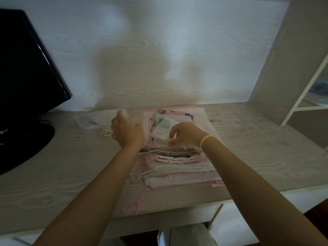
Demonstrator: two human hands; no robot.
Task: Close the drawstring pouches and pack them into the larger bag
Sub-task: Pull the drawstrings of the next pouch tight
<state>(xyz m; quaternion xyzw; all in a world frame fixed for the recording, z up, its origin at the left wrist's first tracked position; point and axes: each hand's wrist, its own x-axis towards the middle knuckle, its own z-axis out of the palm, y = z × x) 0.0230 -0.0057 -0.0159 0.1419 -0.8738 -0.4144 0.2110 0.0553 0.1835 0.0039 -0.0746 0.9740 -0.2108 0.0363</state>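
Observation:
A stack of pink and white drawstring pouches (pixel 177 167) lies on the desk, cords trailing off its left side. Behind it lie flat pink bags with cartoon prints (pixel 177 112). My right hand (pixel 184 134) pinches a small white pouch (pixel 162 130) above the stack's far edge. My left hand (pixel 126 130) hovers left of the stack, fingers loosely spread, over a white pouch (pixel 104 118) lying on the desk with its cords out. Whether the left hand touches that pouch is unclear.
A black monitor (pixel 26 71) on its stand fills the left side. The desk (pixel 71 166) meets a wood-grain back wall. A shelf upright (pixel 284 68) and a white frame stand at the right. The desk's front edge is near my elbows.

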